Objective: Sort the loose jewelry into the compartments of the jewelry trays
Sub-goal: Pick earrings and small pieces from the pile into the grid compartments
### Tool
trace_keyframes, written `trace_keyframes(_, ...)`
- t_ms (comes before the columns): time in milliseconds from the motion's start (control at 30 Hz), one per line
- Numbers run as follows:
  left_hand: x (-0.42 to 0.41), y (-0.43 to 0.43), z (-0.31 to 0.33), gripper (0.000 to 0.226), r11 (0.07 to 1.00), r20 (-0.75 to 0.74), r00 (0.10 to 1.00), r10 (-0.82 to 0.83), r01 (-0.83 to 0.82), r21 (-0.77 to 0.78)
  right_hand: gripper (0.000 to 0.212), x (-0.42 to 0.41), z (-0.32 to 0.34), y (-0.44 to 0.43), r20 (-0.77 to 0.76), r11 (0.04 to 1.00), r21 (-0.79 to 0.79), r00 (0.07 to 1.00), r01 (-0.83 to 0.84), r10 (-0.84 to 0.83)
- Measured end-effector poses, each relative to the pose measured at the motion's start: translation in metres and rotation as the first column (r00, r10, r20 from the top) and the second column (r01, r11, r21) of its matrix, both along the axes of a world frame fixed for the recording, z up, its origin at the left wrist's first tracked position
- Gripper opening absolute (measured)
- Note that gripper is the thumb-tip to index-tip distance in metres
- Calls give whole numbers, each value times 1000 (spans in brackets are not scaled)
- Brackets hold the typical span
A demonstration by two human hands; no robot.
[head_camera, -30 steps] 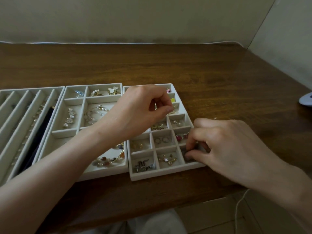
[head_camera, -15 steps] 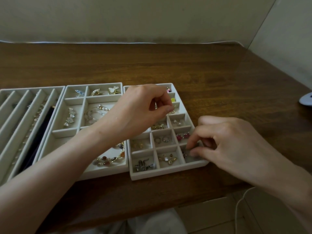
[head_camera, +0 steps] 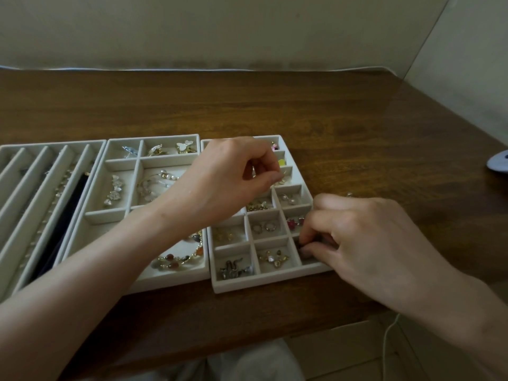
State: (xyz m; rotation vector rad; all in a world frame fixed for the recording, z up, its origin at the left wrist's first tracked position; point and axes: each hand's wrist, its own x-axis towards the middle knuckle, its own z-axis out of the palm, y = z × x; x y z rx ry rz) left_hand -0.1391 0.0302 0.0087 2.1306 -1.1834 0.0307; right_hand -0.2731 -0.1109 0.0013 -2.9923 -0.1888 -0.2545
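Right hand (head_camera: pixel 365 237) is curled down into the near-right cell of the grid tray (head_camera: pixel 269 281), thumb and forefinger pinching a dark piece (head_camera: pixel 301 244) low in the cell. We read that as seating it. Left hand (head_camera: pixel 228 177) hovers over the tray's right column, fingers curled, thumb to forefinger. We can't tell if it holds anything. One stud (head_camera: pixel 349 194) sits loose on the table (head_camera: pixel 357 119).

We find a brown wooden bench (head_camera: pixel 316 111) bearing three pale trays side by side: slotted tray (head_camera: pixel 52 143), middle tray (head_camera: pixel 170 281), and grid tray (head_camera: pixel 261 282). A pale rounded object (head_camera: pixel 499 165) lies far right.
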Motion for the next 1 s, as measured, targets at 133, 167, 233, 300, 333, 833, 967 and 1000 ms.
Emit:
trace_keyframes(133, 0, 0, 0, 8, 1000, -6, 1000, -3, 4, 3, 8, -1, 2, -2, -5, 1000, 19, 1000, -13, 14)
trace_keyframes(167, 0, 0, 0, 9, 1000, -9, 1000, -2, 2, 2, 7, -2, 5, -4, -1, 999, 33, 1000, -12, 12)
trace_keyframes(233, 0, 0, 0, 10, 1000, -9, 1000, -3, 3, 2, 9, -4, 13, -10, 8, 999, 54, 1000, -2, 2)
trace_keyframes(300, -1, 0, 1, 11, 1000, -1, 1000, -9, 9, 0, 10, -5, 20, -15, 1, 998, 59, 1000, -1, 1)
trace_keyframes(333, -1, 0, 0, 10, 1000, 3, 1000, -12, 12, 0, 10, -5, 22, -16, -9, 998, 57, 1000, -3, 3)
trace_keyframes(833, -2, 0, 2, 8, 1000, 39, 999, -24, 24, -6, 16, -1, 15, -8, -121, 1000, -9, 993, -4, 3)
trace_keyframes(967, -2, 0, 3, 7, 999, 47, 998, -29, 30, -18, 16, -2, 15, -4, -93, 995, -80, 994, 52, -60)
trace_keyframes(1000, -2, 1, 3, 7, 999, 47, 998, -31, 32, -19, 18, -2, 16, -1, -88, 993, -97, 994, 60, -68)
